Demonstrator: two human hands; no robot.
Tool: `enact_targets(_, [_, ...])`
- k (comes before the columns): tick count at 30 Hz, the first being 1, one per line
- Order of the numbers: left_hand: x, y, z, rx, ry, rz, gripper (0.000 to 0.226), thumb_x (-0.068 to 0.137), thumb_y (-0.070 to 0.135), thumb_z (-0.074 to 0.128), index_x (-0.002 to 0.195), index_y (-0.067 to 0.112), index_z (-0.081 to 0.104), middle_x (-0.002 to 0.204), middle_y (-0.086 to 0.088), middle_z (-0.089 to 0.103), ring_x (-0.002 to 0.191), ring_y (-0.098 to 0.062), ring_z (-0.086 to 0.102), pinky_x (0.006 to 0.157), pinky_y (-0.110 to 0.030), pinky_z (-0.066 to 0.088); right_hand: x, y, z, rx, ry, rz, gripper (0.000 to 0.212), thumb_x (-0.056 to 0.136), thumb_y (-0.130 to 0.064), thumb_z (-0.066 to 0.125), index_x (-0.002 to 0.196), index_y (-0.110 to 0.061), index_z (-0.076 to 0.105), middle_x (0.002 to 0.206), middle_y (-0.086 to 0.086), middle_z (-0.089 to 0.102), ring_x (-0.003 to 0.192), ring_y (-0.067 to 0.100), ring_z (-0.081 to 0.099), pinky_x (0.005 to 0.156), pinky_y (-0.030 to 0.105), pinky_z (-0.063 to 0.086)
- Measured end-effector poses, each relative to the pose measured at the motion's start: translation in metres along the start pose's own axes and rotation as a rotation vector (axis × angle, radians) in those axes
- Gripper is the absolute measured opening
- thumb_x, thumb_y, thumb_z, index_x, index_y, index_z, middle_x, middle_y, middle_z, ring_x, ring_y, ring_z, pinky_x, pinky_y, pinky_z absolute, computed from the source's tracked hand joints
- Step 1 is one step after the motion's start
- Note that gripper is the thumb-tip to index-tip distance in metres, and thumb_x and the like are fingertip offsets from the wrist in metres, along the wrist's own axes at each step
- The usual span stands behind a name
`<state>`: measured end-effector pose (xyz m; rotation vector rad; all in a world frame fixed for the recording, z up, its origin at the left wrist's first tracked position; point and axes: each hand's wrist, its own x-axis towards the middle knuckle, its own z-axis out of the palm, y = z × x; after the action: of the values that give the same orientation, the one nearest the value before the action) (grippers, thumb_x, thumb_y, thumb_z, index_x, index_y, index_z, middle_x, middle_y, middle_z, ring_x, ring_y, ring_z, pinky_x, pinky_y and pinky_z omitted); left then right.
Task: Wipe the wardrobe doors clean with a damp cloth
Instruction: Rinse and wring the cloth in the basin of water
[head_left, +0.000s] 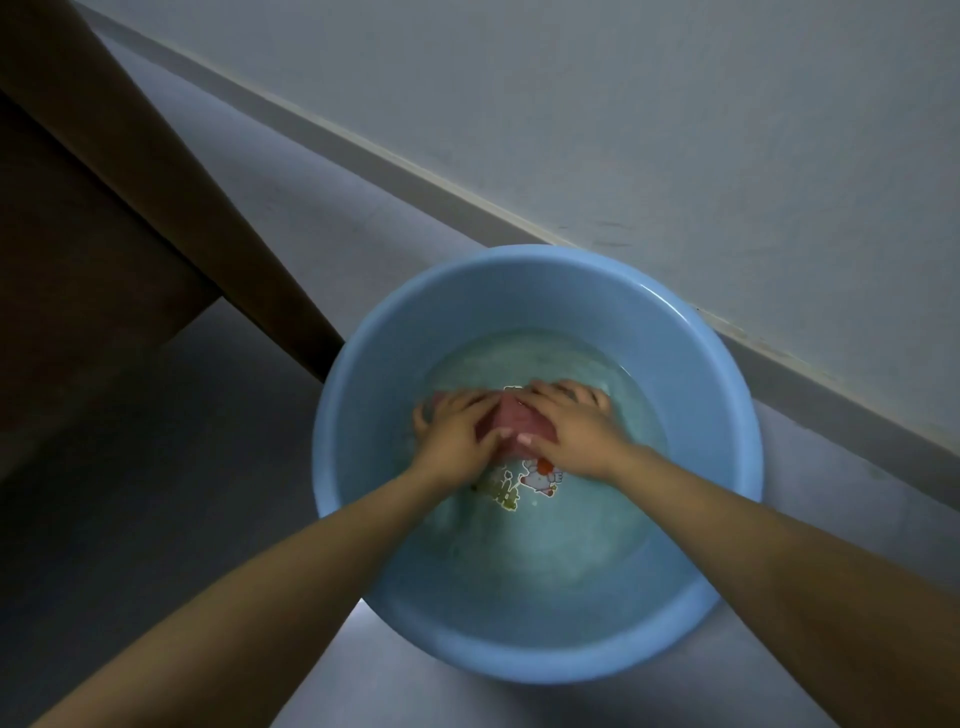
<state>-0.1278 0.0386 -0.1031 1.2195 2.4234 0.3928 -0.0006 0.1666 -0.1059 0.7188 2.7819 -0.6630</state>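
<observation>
Pink and wet, the cloth (511, 426) lies under shallow water in the blue plastic basin (363, 395) at the lower centre of the frame, and we have both hands on it. Our left hand (457, 431) covers its left end and our right hand (566, 423) its right end, fingers spread and bent over the fabric and thumbs nearly meeting at the middle, so the two hands sit close together and grip the cloth against the basin floor; how firmly, we cannot tell. We judge this to be the wetting or rinsing step, early in the task, since no wiping can start until the cloth is out of the water. The next move calls for gathering the cloth into a bundle, lifting it above the water and wringing it hard enough that it is damp and does not drip, then carrying it to the doors. A cartoon print (530, 480) shows on the basin floor just below our hands. The basin stands on a pale floor (156, 493), close to the skirting (810, 384) and the grey wall (675, 130) across the upper right. A dark brown wooden piece (104, 208) fills the upper left, its foot just beside the basin rim; we take it to be the wardrobe, though we cannot be sure. Nothing blocks our lift, but the light is dim.
</observation>
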Motion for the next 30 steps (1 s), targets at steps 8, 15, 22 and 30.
enact_targets(8, [0.001, -0.002, 0.006, 0.097, -0.18, 0.065, 0.063, 0.086, 0.045, 0.062, 0.143, 0.036, 0.036, 0.135, 0.0, 0.043, 0.135, -0.018, 0.027, 0.113, -0.036, 0.0, 0.0, 0.003, -0.002, -0.135, 0.003, 0.019, 0.051, 0.089, -0.05, 0.055, 0.135, -0.03, 0.046, 0.132, -0.003, 0.049, 0.124, 0.021, 0.035, 0.098, 0.03, 0.019])
enact_targets(15, [-0.001, 0.001, -0.003, -0.502, -0.26, -0.1, 0.011, 0.089, 0.024, 0.065, 0.082, 0.017, 0.06, 0.067, 0.003, 0.054, 0.065, -0.012, 0.051, 0.061, -0.02, 0.039, -0.006, 0.005, -0.016, 0.536, -0.108, 0.103, 0.011, 0.088, -0.031, 0.066, 0.085, -0.02, 0.067, 0.069, -0.004, 0.056, 0.068, 0.012, 0.052, 0.055, 0.013, 0.034])
enact_targets(22, [0.0, 0.019, -0.023, -1.005, -0.056, -0.232, 0.016, 0.097, 0.014, 0.051, 0.09, 0.001, 0.055, 0.054, -0.01, 0.051, 0.045, -0.023, 0.045, 0.045, -0.024, 0.037, -0.013, -0.028, -0.024, 0.964, -0.014, 0.272, 0.034, 0.097, -0.041, 0.048, 0.09, -0.015, 0.068, 0.076, 0.011, 0.063, 0.069, 0.02, 0.055, 0.066, 0.029, 0.044])
enact_targets(30, [-0.007, 0.063, -0.03, -1.401, 0.118, -0.439, 0.015, 0.102, 0.021, 0.039, 0.103, 0.01, 0.048, 0.088, -0.01, 0.059, 0.079, -0.021, 0.058, 0.069, -0.03, 0.048, -0.017, -0.068, -0.024, 1.6, -0.037, 0.374, 0.032, 0.103, -0.034, 0.032, 0.121, -0.019, 0.052, 0.098, 0.008, 0.063, 0.079, 0.021, 0.06, 0.068, 0.035, 0.055])
